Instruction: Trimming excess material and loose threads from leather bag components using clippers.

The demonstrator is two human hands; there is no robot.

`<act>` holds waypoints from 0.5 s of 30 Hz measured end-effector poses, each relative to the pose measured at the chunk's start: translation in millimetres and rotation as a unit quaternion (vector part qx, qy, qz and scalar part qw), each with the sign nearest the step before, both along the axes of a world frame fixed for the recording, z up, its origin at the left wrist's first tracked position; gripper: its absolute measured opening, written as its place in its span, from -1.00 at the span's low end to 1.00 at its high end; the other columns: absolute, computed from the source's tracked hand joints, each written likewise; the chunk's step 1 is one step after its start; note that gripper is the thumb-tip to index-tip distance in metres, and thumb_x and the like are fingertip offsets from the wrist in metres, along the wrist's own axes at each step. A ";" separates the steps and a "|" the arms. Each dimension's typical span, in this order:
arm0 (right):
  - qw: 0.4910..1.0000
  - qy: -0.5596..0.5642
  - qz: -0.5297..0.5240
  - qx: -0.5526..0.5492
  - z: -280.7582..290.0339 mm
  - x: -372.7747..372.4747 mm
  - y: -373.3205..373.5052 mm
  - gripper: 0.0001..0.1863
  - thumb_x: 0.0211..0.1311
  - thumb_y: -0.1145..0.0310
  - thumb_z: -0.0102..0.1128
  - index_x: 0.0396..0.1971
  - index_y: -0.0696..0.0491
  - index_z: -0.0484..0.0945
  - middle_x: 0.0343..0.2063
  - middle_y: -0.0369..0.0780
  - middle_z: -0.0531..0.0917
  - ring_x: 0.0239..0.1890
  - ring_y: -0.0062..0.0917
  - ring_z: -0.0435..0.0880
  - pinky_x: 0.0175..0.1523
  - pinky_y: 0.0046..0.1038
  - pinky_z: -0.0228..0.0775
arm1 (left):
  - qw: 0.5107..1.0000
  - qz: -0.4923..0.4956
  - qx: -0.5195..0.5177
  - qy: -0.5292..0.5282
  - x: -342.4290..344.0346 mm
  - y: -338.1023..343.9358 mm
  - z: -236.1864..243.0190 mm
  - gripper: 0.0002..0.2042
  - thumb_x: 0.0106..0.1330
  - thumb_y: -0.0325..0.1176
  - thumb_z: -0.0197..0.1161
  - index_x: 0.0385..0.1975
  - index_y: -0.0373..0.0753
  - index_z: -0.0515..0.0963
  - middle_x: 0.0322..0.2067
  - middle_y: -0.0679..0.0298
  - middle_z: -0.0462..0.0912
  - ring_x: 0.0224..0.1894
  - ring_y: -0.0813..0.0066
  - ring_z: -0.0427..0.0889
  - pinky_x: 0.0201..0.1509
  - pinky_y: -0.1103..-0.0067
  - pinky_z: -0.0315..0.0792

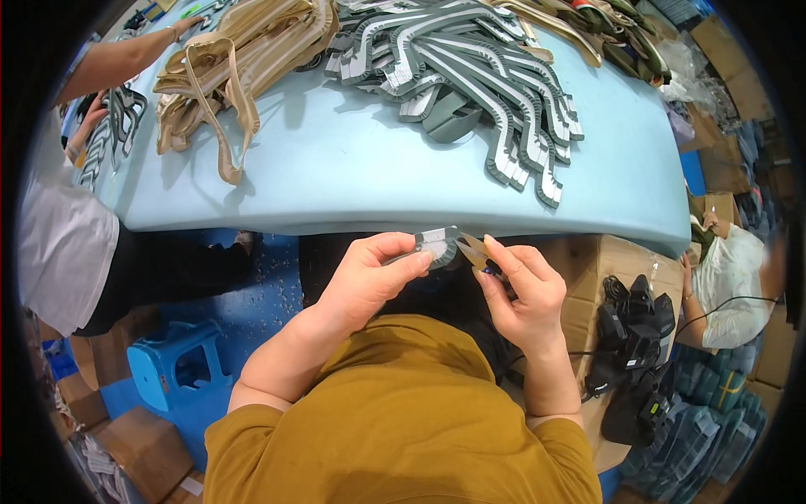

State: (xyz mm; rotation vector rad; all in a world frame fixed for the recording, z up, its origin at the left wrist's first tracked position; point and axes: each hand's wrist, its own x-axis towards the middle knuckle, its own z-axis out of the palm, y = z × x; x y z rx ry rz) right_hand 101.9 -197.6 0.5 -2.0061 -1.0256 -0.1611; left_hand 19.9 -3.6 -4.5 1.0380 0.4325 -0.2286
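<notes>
I grip a short, curved grey-and-white fabric piece (pixel 438 241) in my left hand (pixel 369 275), thumb on top, just below the table's front edge. My right hand (pixel 525 298) is closed on small snips (pixel 473 250), whose pointed blades reach the right edge of that piece. On the light blue table (pixel 311 181) beyond my hands lie a pile of bent grey strips with white bands (pixel 504 101) and, to its left, a heap of tan strips (pixel 235 71).
Co-workers are at the left (pixel 63 252) and right (pixel 726 290). A blue stool (pixel 151 374) stands on the speckled blue floor (pixel 252 307). A cardboard box (pixel 588 269) at my right holds black devices with cables (pixel 630 336). Boxes (pixel 143 449) and grey bundles (pixel 705 428) lie around.
</notes>
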 end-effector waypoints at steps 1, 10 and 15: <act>1.000 0.000 0.000 0.000 0.1 -0.8 0.1 -0.58 -0.15 0.62 0.27 -0.15 0.14 0.55 -0.46 -0.21 0.56 -0.60 -0.63 0.47 -0.52 -0.68 0.32 | 1.000 0.000 0.003 0.001 0.2 -0.7 -0.7 -0.85 0.19 -0.35 0.20 -0.32 -0.27 0.55 -0.56 0.50 0.48 -0.66 0.89 0.17 -0.65 0.85 0.00; 0.973 0.204 0.058 0.096 -11.4 -1.1 -2.2 -0.60 -0.11 0.59 0.27 -0.14 0.18 0.52 -0.46 -0.22 0.52 -0.53 -0.69 0.47 -0.52 -0.68 0.31 | 0.994 -0.022 -0.102 0.033 2.4 1.3 -4.1 -0.88 0.19 -0.35 0.19 -0.37 -0.25 0.54 -0.56 0.46 0.47 -0.69 0.87 0.10 -0.67 0.81 -0.08; 0.993 0.100 -0.001 0.059 -8.3 2.5 -0.9 -0.58 -0.12 0.60 0.26 -0.13 0.17 0.52 -0.45 -0.22 0.52 -0.57 -0.66 0.46 -0.52 -0.66 0.33 | 0.999 0.011 -0.034 0.012 2.9 0.3 1.4 -0.91 0.20 -0.37 0.18 -0.42 -0.24 0.51 -0.57 0.44 0.45 -0.69 0.86 0.10 -0.65 0.80 -0.08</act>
